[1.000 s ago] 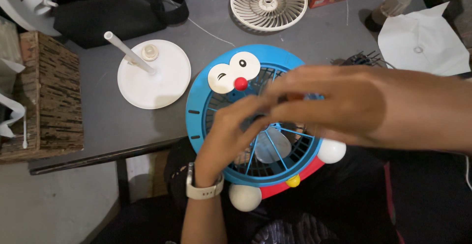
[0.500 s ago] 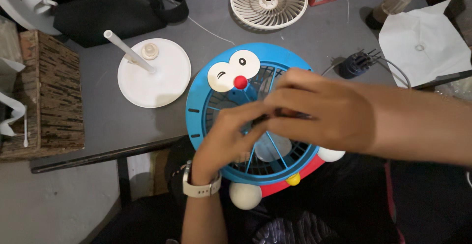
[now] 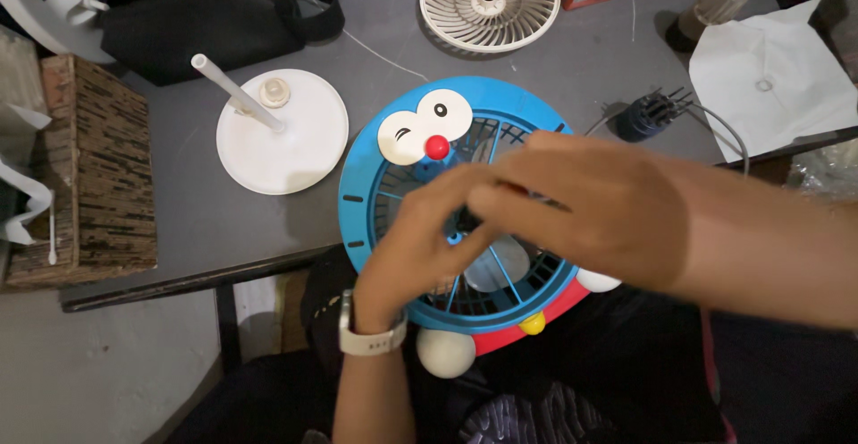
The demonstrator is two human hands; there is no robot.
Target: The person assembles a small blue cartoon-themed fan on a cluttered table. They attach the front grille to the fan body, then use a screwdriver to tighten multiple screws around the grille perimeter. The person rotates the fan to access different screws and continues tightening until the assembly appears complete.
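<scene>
A: Head view: blue cartoon fan (image 3: 375, 211) half on the grey table (image 3: 188, 211) edge, half on the lap. Left hand (image 3: 420, 238) and right hand (image 3: 581, 207) pinch together over the fan's grille hub; what's between the fingers, can't tell.

B: Handling?

A: Probably light, brittle plastic. Hold the fan's rim, not the thin spokes.

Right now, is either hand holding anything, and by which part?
Both the left hand and right hand pinch together over the blue fan's grille centre; whatever they grip there is hidden.
</scene>
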